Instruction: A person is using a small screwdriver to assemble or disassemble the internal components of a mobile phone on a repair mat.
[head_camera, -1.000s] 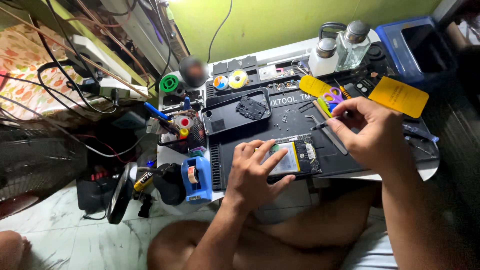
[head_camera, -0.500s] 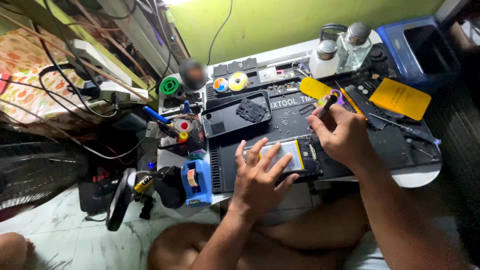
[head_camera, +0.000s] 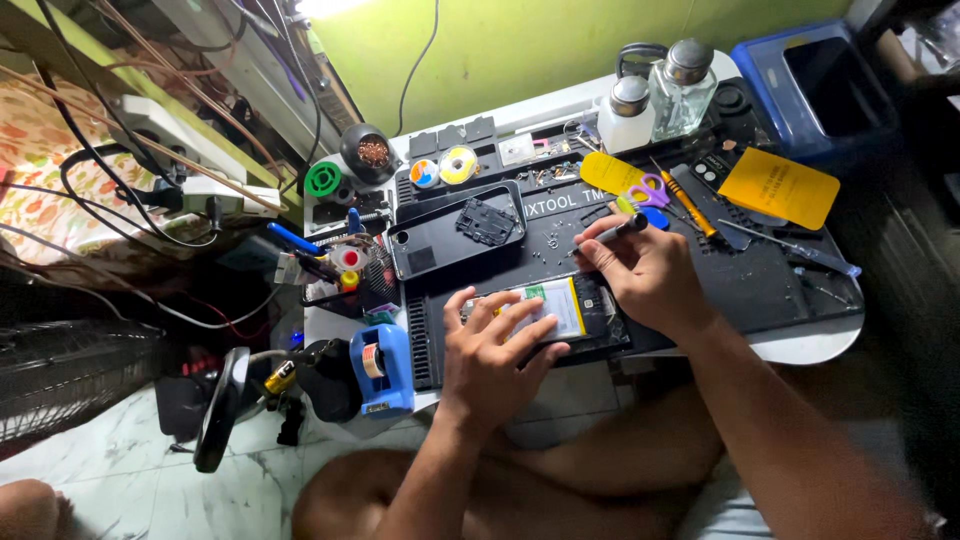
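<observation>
An opened phone (head_camera: 565, 310) with its pale battery showing lies on the black work mat (head_camera: 760, 285). My left hand (head_camera: 495, 355) rests flat on the phone's near left part, fingers spread, holding it down. My right hand (head_camera: 645, 275) is closed on a slim dark screwdriver (head_camera: 615, 233), its tip pointing left over the mat just beyond the phone's far edge. A black phone back cover (head_camera: 455, 235) with a small dark part on it lies to the upper left.
Two glass bottles (head_camera: 660, 95) stand at the back. Yellow plastic cards (head_camera: 780, 185), small scissors (head_camera: 645, 195) and hand tools lie on the mat's right. A blue tape dispenser (head_camera: 383, 365), solder reels (head_camera: 440, 170) and tangled cables sit at left. A blue bin (head_camera: 815, 80) is at far right.
My right hand moved left from the mat's right side, carrying the screwdriver toward the phone's far edge. My left hand stayed pressed on the phone.
</observation>
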